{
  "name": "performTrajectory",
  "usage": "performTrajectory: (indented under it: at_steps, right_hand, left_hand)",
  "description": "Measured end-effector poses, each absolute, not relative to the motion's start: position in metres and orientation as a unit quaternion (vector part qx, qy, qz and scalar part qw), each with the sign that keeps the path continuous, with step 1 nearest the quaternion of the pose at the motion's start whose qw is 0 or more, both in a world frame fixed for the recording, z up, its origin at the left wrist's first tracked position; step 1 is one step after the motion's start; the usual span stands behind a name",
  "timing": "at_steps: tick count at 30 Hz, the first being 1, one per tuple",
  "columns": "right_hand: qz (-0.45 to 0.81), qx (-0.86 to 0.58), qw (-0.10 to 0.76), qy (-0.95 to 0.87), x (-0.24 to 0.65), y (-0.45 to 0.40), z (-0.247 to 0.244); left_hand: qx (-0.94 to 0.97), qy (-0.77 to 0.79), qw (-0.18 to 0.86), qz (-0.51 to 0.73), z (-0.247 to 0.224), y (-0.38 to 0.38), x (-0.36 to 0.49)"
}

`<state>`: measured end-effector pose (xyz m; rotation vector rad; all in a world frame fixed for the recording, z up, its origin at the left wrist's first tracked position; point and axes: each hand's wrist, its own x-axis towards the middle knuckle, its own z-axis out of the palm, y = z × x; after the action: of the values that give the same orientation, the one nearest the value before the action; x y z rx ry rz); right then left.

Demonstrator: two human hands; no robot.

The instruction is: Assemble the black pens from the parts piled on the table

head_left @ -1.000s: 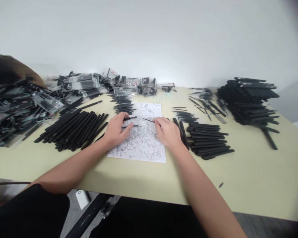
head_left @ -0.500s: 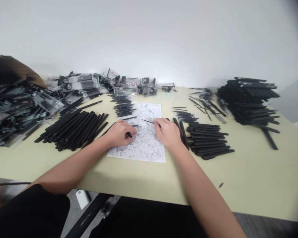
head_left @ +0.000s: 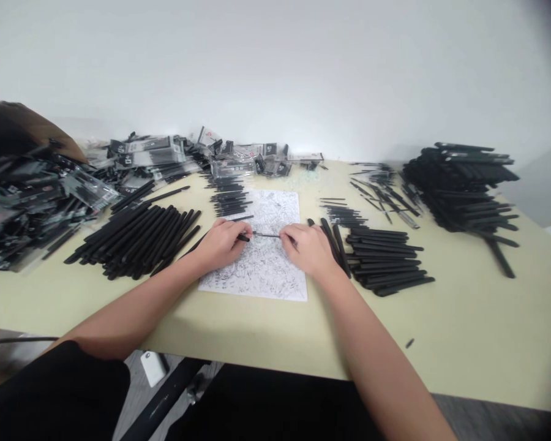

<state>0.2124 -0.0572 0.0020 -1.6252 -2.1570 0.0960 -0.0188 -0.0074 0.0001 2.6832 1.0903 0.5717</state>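
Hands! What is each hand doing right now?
Left hand: closed, holding a thin black rod.
Right hand: closed, pinching the rod's other end.

Left hand (head_left: 219,245) and right hand (head_left: 305,249) are pinching near frame center, fingertips facing each other just apart, wrists bent slightly. Left forearm (head_left: 138,306) is reaching in from lower left, right forearm (head_left: 376,361) from lower right.
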Motion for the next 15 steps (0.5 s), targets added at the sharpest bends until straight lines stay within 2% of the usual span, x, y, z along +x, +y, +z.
performTrajectory:
  at_steps: [15]
  right_hand:
    - [0.025,-0.574,0.219,-0.788,0.2112,-0.0583,0.0041]
  left_hand:
    - [0.898,0.381,0.086,0.203,-0.0034,-0.0056,-0.0191]
